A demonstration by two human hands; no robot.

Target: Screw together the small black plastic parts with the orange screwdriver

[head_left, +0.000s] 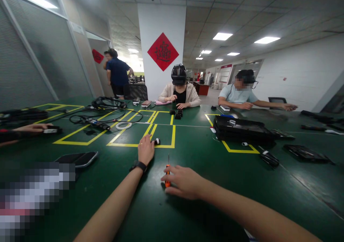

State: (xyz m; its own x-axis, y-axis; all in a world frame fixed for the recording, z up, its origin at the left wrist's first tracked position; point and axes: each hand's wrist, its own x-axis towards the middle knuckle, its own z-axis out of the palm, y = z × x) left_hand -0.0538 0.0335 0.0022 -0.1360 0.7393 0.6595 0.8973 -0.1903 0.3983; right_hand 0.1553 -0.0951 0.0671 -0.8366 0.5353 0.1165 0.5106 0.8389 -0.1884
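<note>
Head view: right hand (185, 181) lay on the green desk (204, 156), fingers curled loosely around the orange handle of a small screwdriver (167, 174). The screwdriver's long axis ran almost straight away from the person, thin shaft and tip pointing forward, handle end under the fingertips. Grip looked partial: fingers touching and wrapping the handle, not a firm clench; whether the tool was lifted off the desk could not be told.

Left hand (146, 149) was stretched further forward, palm down, fingers together, resting at the near edge of a yellow tape box (172, 136). A small black-and-white part (156, 141) lay just beside its fingertips, to the right, touching or nearly so; the hand was not closed on it. That part sat ahead of and slightly left of the screwdriver tip, so the left hand was the nearer one, the right hand well behind it.

A black wristwatch (138, 166) sat on the left wrist. Two other people were seated across the desk.
</note>
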